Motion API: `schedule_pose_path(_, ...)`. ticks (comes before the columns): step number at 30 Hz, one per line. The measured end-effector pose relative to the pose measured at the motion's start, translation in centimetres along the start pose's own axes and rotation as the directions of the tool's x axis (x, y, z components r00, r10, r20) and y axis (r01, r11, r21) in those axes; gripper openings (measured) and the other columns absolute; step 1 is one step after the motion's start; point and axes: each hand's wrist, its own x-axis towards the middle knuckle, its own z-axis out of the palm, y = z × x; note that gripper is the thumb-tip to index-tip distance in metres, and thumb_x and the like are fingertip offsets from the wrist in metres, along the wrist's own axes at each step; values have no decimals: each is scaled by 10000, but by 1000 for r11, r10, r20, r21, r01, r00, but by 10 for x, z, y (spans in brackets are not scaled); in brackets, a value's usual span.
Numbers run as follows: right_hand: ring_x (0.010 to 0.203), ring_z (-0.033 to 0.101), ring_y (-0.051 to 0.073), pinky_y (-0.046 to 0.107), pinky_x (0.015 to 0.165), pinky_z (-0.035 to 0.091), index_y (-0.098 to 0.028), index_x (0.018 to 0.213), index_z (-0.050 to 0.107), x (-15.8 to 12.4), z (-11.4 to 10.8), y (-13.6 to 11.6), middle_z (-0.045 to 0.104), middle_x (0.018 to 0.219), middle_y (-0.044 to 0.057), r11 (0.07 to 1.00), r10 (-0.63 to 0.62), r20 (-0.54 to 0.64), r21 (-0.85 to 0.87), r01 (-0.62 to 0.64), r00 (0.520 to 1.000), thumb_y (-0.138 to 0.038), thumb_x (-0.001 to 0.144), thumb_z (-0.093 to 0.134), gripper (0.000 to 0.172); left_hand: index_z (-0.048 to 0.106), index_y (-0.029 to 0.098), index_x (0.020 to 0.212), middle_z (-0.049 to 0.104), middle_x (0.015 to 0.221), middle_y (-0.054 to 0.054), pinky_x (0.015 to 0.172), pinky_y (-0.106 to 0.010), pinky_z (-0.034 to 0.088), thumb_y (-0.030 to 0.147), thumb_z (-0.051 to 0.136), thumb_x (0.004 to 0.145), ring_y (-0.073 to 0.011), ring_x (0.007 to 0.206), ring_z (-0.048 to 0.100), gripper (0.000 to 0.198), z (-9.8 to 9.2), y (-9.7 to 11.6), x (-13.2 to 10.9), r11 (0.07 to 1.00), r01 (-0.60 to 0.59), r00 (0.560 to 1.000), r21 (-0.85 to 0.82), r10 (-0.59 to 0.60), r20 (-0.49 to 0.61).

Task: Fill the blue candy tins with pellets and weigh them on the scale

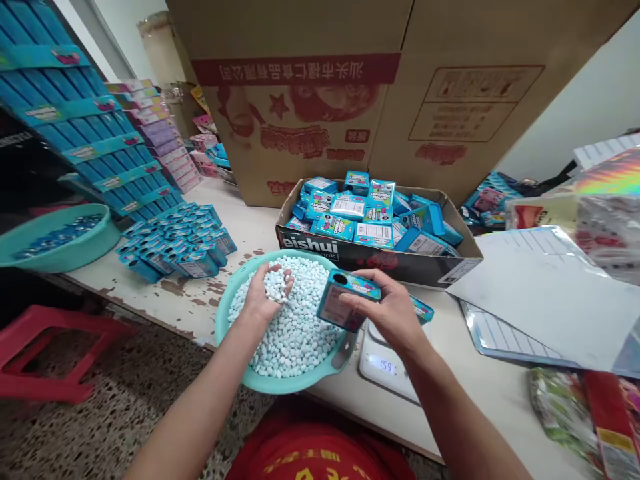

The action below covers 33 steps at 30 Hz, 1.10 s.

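Observation:
My left hand [267, 290], palm up with curled fingers, holds a heap of small pale blue-white candies [276, 283]. It is over a turquoise basin [227, 283] full of the same candies. My right hand [387, 303] grips a small blue box [345, 300] over the basin's right side, thumb on the front and a dark round hole in its top. Below my right hand sits a white digital scale [383, 363] whose display reads 159. Another blue box [421, 309] shows behind my right hand, partly hidden.
A black carton [360, 257] of blue boxes stands behind the basin, before a large cardboard box [320, 100]. Several boxes with holed tops [180, 240] are at left. Stacked blue display cartons [85, 127], another basin [95, 237], a red stool [55, 353] and paper sheets [550, 293] surround this.

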Motion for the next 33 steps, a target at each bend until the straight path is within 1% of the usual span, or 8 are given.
schedule_pose_path(4,754,600,210,321,677,475,-204,965,656,3,29,10,655,850,27,993,-18,22,-118,20,1000,-439,602,792,453,507,176,713,552,587,-14,349,-147,371,306,530,837,-97,443,516,181,14,3,-16,997,-75,981,4,73,181)
schedule_pose_path(6,800,602,224,339,720,468,-210,948,660,4,42,13,652,892,33,976,-73,17,-203,75,997,-409,606,788,416,501,176,697,541,578,9,392,-154,402,283,618,765,-89,462,524,172,23,2,-24,984,-175,950,-31,177,258)
schedule_pose_path(9,850,599,233,353,773,452,-212,913,655,6,57,12,644,896,24,940,-166,12,-299,162,986,-345,610,789,357,507,172,701,562,599,34,521,-202,487,248,716,660,-97,528,579,226,32,-3,-27,931,-366,875,-18,351,333)
schedule_pose_path(11,870,595,232,351,789,446,-209,904,648,7,63,9,644,895,19,917,-213,24,-341,209,977,-303,609,793,342,520,175,737,581,613,41,552,-227,498,260,741,634,-104,535,592,258,33,-7,-25,885,-464,830,45,416,371)
schedule_pose_path(13,884,592,232,350,796,441,-211,899,641,9,64,5,648,903,18,896,-241,46,-374,240,969,-283,612,795,334,527,179,775,594,618,43,535,-234,488,295,750,630,-104,513,585,290,32,-9,-21,851,-516,811,97,449,376)
schedule_pose_path(23,883,593,232,353,783,432,-220,902,666,12,66,1,668,896,21,856,-274,100,-429,290,956,-311,606,827,350,524,169,709,554,574,50,431,-212,410,389,761,621,-86,431,523,335,29,-8,-20,816,-556,806,159,482,343)
schedule_pose_path(30,887,593,236,356,786,437,-228,924,666,15,67,1,663,908,23,870,-252,93,-414,267,963,-309,624,819,346,537,152,610,543,567,34,465,-229,451,471,763,607,-85,440,520,391,26,-10,-20,806,-550,816,220,462,349)
schedule_pose_path(33,883,589,236,355,787,434,-230,917,666,14,68,1,663,898,16,881,-253,64,-397,257,965,-307,624,820,340,545,146,607,540,572,31,484,-224,452,458,750,631,-83,461,523,374,26,-11,-22,788,-571,803,229,478,356)
